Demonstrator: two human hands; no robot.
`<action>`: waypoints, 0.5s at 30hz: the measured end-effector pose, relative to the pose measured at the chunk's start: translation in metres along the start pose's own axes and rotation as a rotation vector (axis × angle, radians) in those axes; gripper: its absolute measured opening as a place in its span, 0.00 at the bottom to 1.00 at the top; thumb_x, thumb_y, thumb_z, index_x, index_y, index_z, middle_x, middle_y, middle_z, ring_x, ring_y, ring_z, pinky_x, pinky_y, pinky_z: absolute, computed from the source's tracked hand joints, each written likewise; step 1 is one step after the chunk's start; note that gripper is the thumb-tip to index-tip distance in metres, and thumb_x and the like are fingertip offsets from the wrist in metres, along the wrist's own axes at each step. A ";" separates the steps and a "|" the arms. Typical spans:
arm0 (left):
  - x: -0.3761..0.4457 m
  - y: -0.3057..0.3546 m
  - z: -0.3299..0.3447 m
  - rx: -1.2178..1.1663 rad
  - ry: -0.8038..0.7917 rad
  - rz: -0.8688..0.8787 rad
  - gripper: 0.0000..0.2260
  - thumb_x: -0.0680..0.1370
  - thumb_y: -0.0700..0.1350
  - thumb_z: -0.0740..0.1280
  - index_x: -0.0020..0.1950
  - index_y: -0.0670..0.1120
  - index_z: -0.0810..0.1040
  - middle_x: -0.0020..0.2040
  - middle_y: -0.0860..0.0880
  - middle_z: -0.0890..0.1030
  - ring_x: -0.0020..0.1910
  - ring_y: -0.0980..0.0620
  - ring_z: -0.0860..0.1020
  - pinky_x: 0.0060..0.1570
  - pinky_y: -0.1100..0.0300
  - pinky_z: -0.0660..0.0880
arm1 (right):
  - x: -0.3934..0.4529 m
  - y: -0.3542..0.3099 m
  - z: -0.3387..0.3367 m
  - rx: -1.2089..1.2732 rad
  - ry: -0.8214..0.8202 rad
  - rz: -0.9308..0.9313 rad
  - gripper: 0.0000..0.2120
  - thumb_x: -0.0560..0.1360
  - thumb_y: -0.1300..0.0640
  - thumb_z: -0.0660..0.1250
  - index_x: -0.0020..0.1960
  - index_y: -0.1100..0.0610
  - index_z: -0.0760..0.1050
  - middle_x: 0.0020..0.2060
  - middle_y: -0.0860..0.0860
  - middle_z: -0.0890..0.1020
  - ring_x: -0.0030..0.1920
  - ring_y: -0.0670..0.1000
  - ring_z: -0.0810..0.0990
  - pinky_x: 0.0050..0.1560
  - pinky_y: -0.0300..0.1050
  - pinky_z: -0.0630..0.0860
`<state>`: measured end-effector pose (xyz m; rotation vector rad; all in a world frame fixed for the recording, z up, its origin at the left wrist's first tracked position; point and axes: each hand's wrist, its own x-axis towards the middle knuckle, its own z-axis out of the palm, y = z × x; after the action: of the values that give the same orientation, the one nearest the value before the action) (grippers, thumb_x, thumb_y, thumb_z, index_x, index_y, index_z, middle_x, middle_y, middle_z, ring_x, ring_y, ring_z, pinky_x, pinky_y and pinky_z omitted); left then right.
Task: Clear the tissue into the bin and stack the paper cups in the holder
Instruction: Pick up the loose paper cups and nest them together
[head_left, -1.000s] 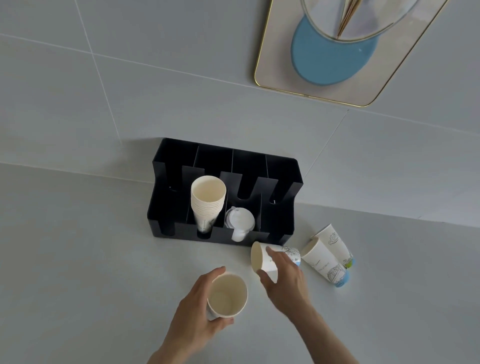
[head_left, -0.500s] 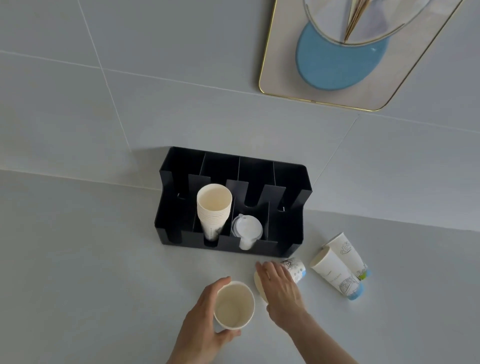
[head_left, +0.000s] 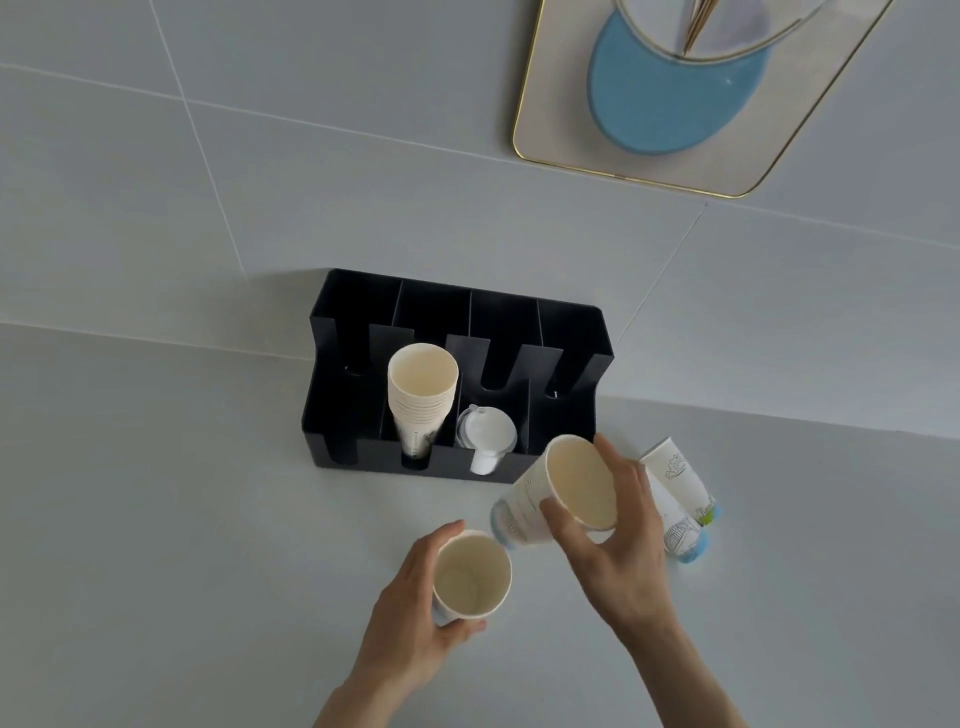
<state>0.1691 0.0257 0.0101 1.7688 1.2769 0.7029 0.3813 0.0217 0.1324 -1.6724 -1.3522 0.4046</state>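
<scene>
Two paper cups are in hand. The right hand (head_left: 618, 540) grips a printed paper cup (head_left: 563, 491) around its rim, tilted, mouth toward the camera, base pointing down toward the left. The left hand (head_left: 415, 608) is wrapped around an upright paper cup (head_left: 471, 576) just below and beside it; the two cups look nearly touching at the tilted cup's base. Two further printed cups (head_left: 680, 499) lie on their sides on the bench (head_left: 156, 519), partly hidden behind the right hand.

The black holder (head_left: 452, 374) stands against the tiled wall, near the hands. One compartment carries a stack of nested cups (head_left: 422, 395); the next holds white lids (head_left: 485, 434). No tissue and no bin are visible.

Judgement: nesting of the two held cups appears to be the step in hand. Risks:
- The tilted cup may catch the lower cup's rim and buckle it, since thin paper walls give under a sideways push.
- A squeeze on the rim could oval the cup and jam the nesting.
- The right wrist passes close to the lying cups and could roll them along the bench.
</scene>
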 end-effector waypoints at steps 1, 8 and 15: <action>0.001 0.000 0.000 -0.003 -0.002 -0.004 0.44 0.62 0.59 0.79 0.73 0.68 0.60 0.69 0.70 0.68 0.62 0.71 0.71 0.57 0.68 0.72 | -0.002 -0.009 -0.004 0.059 -0.011 -0.024 0.37 0.68 0.39 0.73 0.74 0.46 0.68 0.58 0.42 0.76 0.59 0.45 0.77 0.52 0.28 0.74; 0.007 -0.001 0.001 0.009 -0.007 0.037 0.42 0.63 0.59 0.79 0.71 0.70 0.61 0.68 0.70 0.70 0.62 0.68 0.74 0.54 0.69 0.74 | -0.042 -0.011 0.024 -0.150 -0.395 -0.072 0.45 0.67 0.36 0.75 0.78 0.46 0.61 0.67 0.38 0.69 0.63 0.41 0.74 0.58 0.37 0.75; 0.007 -0.006 0.001 -0.005 -0.046 -0.017 0.50 0.64 0.53 0.80 0.75 0.71 0.51 0.64 0.71 0.70 0.58 0.61 0.76 0.48 0.80 0.71 | -0.063 0.023 0.047 -0.266 -0.518 0.028 0.44 0.74 0.34 0.67 0.82 0.46 0.50 0.79 0.38 0.58 0.76 0.42 0.62 0.72 0.38 0.63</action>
<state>0.1695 0.0323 0.0044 1.7581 1.2563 0.6516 0.3389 -0.0135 0.0719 -1.8825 -1.8238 0.7377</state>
